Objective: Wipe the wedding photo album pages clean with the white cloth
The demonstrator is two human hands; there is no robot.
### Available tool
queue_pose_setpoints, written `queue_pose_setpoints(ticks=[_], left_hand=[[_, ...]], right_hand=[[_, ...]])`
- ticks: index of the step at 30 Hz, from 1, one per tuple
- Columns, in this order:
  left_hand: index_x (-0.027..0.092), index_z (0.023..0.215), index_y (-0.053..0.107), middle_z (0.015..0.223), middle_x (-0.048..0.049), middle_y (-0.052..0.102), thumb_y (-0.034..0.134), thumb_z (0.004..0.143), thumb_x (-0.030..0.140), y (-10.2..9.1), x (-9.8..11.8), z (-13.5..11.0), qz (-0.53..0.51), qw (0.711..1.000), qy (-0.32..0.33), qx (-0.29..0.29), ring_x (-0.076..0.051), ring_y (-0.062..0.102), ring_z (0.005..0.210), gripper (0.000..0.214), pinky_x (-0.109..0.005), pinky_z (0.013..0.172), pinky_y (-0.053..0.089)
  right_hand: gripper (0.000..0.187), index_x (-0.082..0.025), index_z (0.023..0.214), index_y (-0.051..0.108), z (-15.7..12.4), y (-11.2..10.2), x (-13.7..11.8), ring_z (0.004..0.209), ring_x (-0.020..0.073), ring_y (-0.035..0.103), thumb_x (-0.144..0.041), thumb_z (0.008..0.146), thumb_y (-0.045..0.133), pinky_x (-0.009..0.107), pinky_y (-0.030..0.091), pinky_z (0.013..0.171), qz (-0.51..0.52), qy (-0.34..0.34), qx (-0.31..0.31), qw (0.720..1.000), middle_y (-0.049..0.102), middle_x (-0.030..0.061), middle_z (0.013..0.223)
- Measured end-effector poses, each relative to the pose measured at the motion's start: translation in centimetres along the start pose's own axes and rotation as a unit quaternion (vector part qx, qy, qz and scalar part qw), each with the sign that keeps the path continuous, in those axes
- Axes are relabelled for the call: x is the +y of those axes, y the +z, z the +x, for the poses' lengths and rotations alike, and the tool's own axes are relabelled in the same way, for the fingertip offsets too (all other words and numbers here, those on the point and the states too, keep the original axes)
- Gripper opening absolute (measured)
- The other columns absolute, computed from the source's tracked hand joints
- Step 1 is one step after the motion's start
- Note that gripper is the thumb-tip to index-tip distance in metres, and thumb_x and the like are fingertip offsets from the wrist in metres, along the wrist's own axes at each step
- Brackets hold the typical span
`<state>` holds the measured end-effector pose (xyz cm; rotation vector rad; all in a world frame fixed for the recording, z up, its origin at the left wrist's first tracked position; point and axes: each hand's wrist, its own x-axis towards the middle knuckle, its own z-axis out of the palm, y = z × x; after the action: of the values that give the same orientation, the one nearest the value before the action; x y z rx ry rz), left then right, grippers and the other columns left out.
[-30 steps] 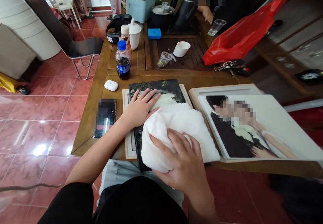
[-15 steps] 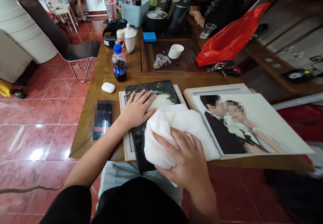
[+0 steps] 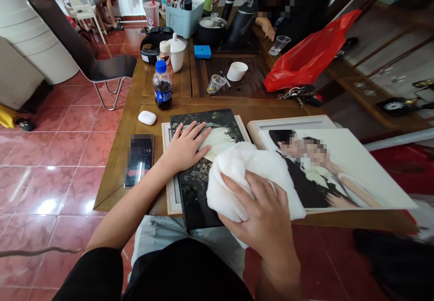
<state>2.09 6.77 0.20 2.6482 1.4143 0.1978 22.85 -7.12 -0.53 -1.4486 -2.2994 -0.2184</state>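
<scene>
My left hand lies flat with spread fingers on a dark photo panel with gold speckles, pressing it down. The panel rests on a light wood frame. My right hand grips a bunched white towel against the panel's right part. To the right, partly under the towel's edge, lies a large framed portrait of two people, its faces pixelated. Part of the panel's picture, a pale gown, shows between my hands.
A phone and a white earbud case lie left on the wooden table. Behind stand a cola bottle, a tea tray, and a red plastic bag. A co-worker's hand rests at the far edge.
The towel and my right hand have moved right and slightly up across the panel, uncovering more of its speckled surface. My left hand stays in place.
</scene>
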Motion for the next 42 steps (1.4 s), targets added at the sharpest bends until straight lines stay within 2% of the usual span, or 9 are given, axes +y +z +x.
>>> queue_pose_setpoints(ticks=[6,9,13,19,22,25,35,38,42], left_hand=[[0.024,0.16,0.038,0.169,-0.008,0.035,0.034,0.109,0.05,0.2,-0.3,0.1,-0.004,1.0,0.0,0.004,-0.028,0.027,0.158,0.058,-0.055,0.13,0.018],[0.024,0.161,0.037,0.169,-0.0077,0.034,0.033,0.109,0.05,0.4,-0.5,0.1,-0.008,1.0,0.011,0.007,-0.028,0.027,0.158,0.057,-0.055,0.13,0.017],[0.025,0.16,0.038,0.169,-0.0078,0.035,0.034,0.109,0.049,0.5,-0.6,0.1,-0.01,1.0,0.008,0.012,-0.029,0.028,0.158,0.057,-0.056,0.129,0.017],[0.024,0.16,0.039,0.169,-0.0078,0.035,0.035,0.109,0.048,0.3,-0.3,0.0,-0.007,1.0,0.006,0.013,-0.03,0.029,0.157,0.057,-0.057,0.129,0.018],[0.023,0.159,0.04,0.169,-0.0078,0.035,0.036,0.109,0.048,0.2,-0.3,0.1,-0.005,1.0,0.003,0.01,-0.029,0.029,0.157,0.056,-0.056,0.129,0.018],[0.023,0.159,0.04,0.169,-0.0077,0.035,0.036,0.109,0.047,0.2,-0.3,0.1,-0.008,1.0,0.006,0.012,-0.029,0.029,0.157,0.056,-0.056,0.129,0.019],[0.026,0.159,0.04,0.167,-0.0059,0.038,0.03,0.11,0.043,0.8,-0.8,0.3,-0.004,1.0,0.007,0.024,-0.027,0.031,0.157,0.053,-0.054,0.129,0.02],[0.026,0.159,0.04,0.167,-0.0067,0.039,0.029,0.11,0.043,0.8,-0.8,0.2,-0.007,0.999,0.012,0.03,-0.028,0.031,0.157,0.053,-0.055,0.129,0.021],[0.023,0.159,0.041,0.167,-0.008,0.038,0.03,0.11,0.041,0.4,-0.6,0.1,-0.014,1.0,0.009,0.025,-0.03,0.031,0.157,0.054,-0.058,0.128,0.021]], right_hand=[[0.063,-0.03,0.145,0.059,0.6,0.1,-3.1,0.127,0.0372,0.052,-0.05,0.086,0.064,0.055,0.031,0.11,0.079,-0.032,-0.036,0.996,0.058,0.0134,0.136],[0.065,-0.032,0.147,0.057,0.7,0.2,-3.8,0.128,0.0364,0.052,-0.049,0.085,0.066,0.055,0.029,0.111,0.094,-0.049,-0.056,0.993,0.059,0.0111,0.138],[0.062,-0.03,0.143,0.06,0.4,0.1,-3.0,0.126,0.0354,0.054,-0.05,0.085,0.066,0.053,0.031,0.111,0.093,-0.031,-0.033,0.995,0.059,0.012,0.135],[0.057,-0.024,0.143,0.058,-0.7,-0.3,0.0,0.118,0.035,0.058,-0.047,0.091,0.06,0.05,0.038,0.102,0.001,0.011,-0.007,1.0,0.058,0.0156,0.131],[0.056,-0.024,0.143,0.057,-1.1,-0.4,0.7,0.114,0.0346,0.059,-0.048,0.092,0.059,0.049,0.04,0.098,-0.021,0.026,0.006,0.999,0.058,0.0156,0.128],[0.057,-0.027,0.144,0.056,-0.8,-0.3,0.1,0.119,0.0354,0.058,-0.048,0.091,0.06,0.051,0.038,0.101,-0.009,0.025,0.0,1.0,0.058,0.015,0.129],[0.068,-0.033,0.147,0.057,0.6,0.2,-5.3,0.13,0.0366,0.051,-0.055,0.083,0.069,0.055,0.026,0.114,0.1,-0.039,-0.056,0.993,0.06,0.0114,0.138],[0.069,-0.034,0.147,0.056,0.5,0.2,-4.8,0.129,0.0356,0.052,-0.058,0.084,0.069,0.053,0.027,0.114,0.104,-0.039,-0.059,0.992,0.061,0.0108,0.138],[0.065,-0.031,0.145,0.058,-0.4,-0.2,-2.4,0.126,0.035,0.053,-0.056,0.086,0.065,0.053,0.031,0.11,0.066,-0.012,-0.041,0.997,0.058,0.0134,0.136]])
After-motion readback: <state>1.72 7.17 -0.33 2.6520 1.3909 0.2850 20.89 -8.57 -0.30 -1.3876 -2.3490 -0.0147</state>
